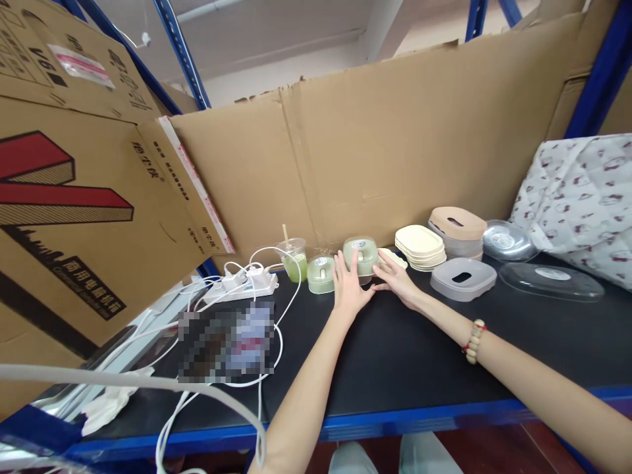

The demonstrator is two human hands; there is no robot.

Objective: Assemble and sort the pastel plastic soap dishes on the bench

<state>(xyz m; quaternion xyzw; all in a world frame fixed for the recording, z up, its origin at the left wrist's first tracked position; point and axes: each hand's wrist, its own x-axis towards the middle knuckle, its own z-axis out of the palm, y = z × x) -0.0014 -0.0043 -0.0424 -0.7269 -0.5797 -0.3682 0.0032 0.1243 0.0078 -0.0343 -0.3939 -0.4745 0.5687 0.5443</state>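
Observation:
Both hands reach to a green lidded box (363, 253) with a clear cover near the cardboard back wall. My left hand (349, 286) has its fingers spread at the box's left front side. From the right, my right hand (397, 280) comes to the box's right side, its fingers apart and a beaded bracelet on the wrist. A smaller-looking green box (320, 275) stands just left of my left hand. Behind my right hand lies a cream piece (395, 258), partly hidden. Whether either hand bears on the box is hard to tell.
Stacked cream pieces (419, 247), pink-topped pieces (457, 227), a grey slotted piece (463, 279) and clear covers (550, 282) are at the right. A cup of green drink (295, 263), power strip (241, 288) and white cables stand left. A large carton (99, 217) fills the left.

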